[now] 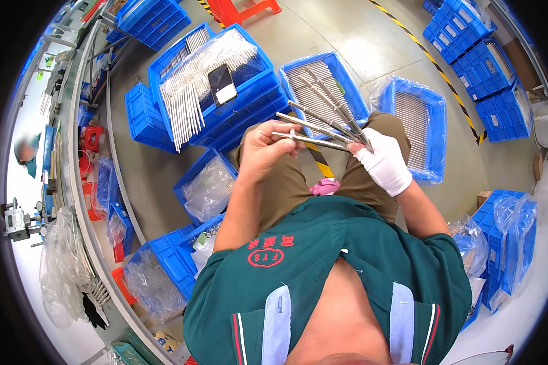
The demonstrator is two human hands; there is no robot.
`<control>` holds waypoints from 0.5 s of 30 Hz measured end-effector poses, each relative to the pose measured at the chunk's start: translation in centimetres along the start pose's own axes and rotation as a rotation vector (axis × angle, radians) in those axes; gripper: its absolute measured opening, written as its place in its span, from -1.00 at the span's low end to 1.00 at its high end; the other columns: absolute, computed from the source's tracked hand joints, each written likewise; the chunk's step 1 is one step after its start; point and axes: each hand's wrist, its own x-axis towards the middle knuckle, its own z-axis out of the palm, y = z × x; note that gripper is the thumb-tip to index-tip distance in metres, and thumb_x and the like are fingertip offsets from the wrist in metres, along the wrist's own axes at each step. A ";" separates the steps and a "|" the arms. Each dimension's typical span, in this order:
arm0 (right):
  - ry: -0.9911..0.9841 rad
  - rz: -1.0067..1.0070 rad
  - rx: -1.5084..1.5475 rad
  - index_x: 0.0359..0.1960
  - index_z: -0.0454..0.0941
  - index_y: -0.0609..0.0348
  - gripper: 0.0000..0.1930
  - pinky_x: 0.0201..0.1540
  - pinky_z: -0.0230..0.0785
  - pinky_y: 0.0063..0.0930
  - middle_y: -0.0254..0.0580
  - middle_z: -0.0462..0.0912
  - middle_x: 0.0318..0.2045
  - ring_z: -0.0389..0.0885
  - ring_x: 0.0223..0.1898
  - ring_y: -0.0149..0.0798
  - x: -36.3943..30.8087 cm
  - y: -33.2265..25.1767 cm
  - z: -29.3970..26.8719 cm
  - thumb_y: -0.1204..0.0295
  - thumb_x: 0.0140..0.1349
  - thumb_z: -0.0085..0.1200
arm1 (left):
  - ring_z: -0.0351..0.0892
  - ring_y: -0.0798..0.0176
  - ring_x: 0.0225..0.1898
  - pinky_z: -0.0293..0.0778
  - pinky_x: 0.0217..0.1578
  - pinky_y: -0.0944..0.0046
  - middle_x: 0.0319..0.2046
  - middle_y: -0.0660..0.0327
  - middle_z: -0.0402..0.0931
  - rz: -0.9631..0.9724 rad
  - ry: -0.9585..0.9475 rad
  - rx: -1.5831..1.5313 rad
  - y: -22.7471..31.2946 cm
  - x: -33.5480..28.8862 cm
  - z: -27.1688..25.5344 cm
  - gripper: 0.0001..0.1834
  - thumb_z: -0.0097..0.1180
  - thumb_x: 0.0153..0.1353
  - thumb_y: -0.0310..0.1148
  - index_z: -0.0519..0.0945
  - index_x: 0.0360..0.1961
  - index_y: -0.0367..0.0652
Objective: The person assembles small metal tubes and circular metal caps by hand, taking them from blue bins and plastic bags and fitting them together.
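Observation:
Several slim grey metal rods (327, 123) with stepped ends fan out from my right hand (383, 161), which wears a white glove or wrap with the fingertips bare. Its fingers are closed round their near ends, above my right thigh. My bare left hand (265, 149) pinches the left end of the lowest rod (323, 142), thumb and fingers together. Beyond the hands stands a blue crate (362, 103) lined with clear plastic, holding rows of similar rods. A second lined blue crate (437, 152) with rods is to its right.
At left, stacked blue crates (243, 118) carry a pile of light rods (186, 115) and a phone (223, 84). A metal-framed workbench (97, 243) runs along the left. More blue crates (493, 67) stand at the far right; a red stool (243, 11) is at the back.

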 end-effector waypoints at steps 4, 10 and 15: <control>0.068 -0.006 -0.064 -0.47 0.43 0.17 -0.82 -0.60 0.24 -0.34 -0.10 0.41 -0.71 0.43 -0.67 -0.10 -0.1 -1.3 1.3 0.35 0.08 0.12 | 0.58 0.23 -0.41 0.50 -0.46 0.32 -0.39 0.06 0.55 0.017 -0.025 -0.165 -1.9 -0.3 1.8 -0.73 0.18 0.04 -0.46 0.49 -0.22 -0.32; 0.095 -0.015 -0.031 -0.49 0.40 0.18 -0.81 -0.61 0.22 -0.36 -0.11 0.39 -0.72 0.41 -0.68 -0.13 0.4 -0.8 1.8 0.35 0.10 0.11 | 0.55 0.29 -0.47 0.47 -0.46 0.37 -0.44 0.06 0.55 0.035 0.021 -0.096 -0.7 -0.1 2.0 -0.77 0.12 0.09 -0.48 0.47 -0.21 -0.33; -0.046 0.104 0.086 -0.40 0.44 0.24 -0.80 -0.48 0.28 -0.41 -0.05 0.45 -0.64 0.43 -0.60 -0.17 0.3 -0.4 0.5 0.33 0.14 0.04 | 0.47 0.34 -0.53 0.41 -0.51 0.42 -0.50 0.11 0.51 0.109 0.232 0.079 1.2 -1.2 0.5 -0.71 0.03 0.19 -0.34 0.46 -0.19 -0.37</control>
